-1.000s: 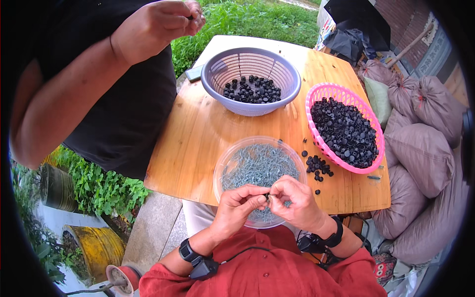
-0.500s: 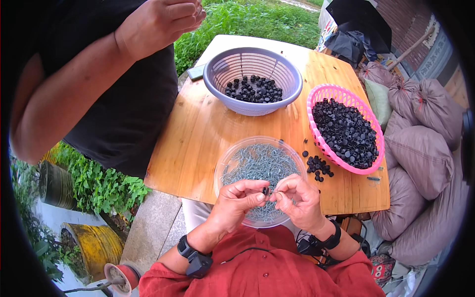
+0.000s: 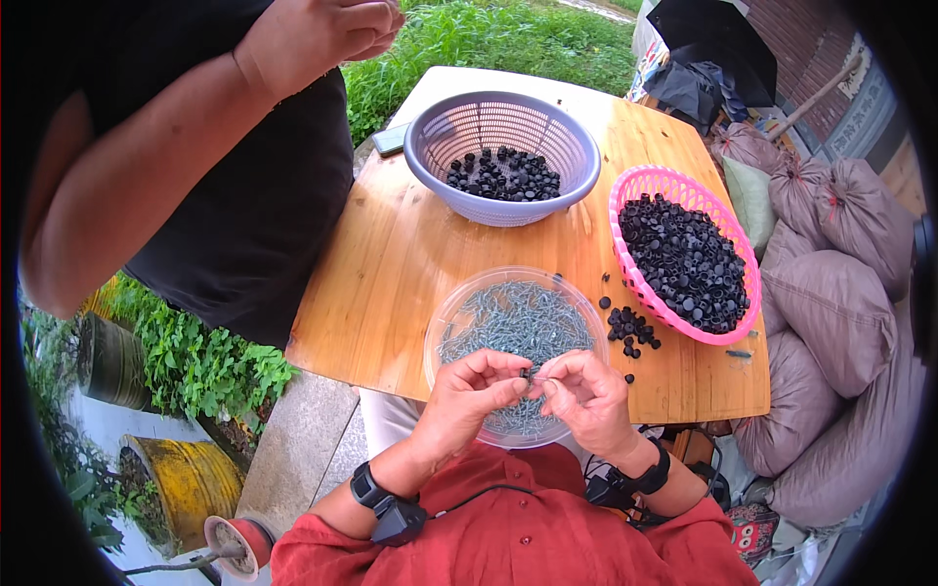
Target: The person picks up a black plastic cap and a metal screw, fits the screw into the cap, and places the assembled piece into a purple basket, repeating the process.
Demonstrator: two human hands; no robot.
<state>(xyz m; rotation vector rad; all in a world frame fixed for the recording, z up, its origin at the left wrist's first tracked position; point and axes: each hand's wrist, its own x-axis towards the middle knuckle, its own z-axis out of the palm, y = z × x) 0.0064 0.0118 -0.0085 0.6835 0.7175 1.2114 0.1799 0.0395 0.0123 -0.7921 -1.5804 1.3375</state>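
Note:
Over the near part of a clear round tub [image 3: 437,332] full of silvery screws [image 3: 513,317], my two hands meet fingertip to fingertip. My left hand [image 3: 474,396] pinches a small black cap [image 3: 529,374] between thumb and fingers. Close against it, the thumb and forefinger of my right hand [image 3: 589,398] are closed on a thin, light piece that looks like a screw; the fingers mostly hide it. To the right of the tub lie several loose black caps [image 3: 630,327] on the wooden table [image 3: 366,293].
A pink basket [image 3: 633,278] heaped with black caps stands at the right, a grey-purple basket [image 3: 583,176] holding fewer at the back. At the left another person's arm [image 3: 161,161] reaches above the table. Stuffed sacks [image 3: 831,303] line the right side; a phone [image 3: 390,140] lies behind.
My hands stay over the tub, fingertips slightly shifted and drawn closer around the small cap. The whole view has moved a little; the baskets and tub stand as before.

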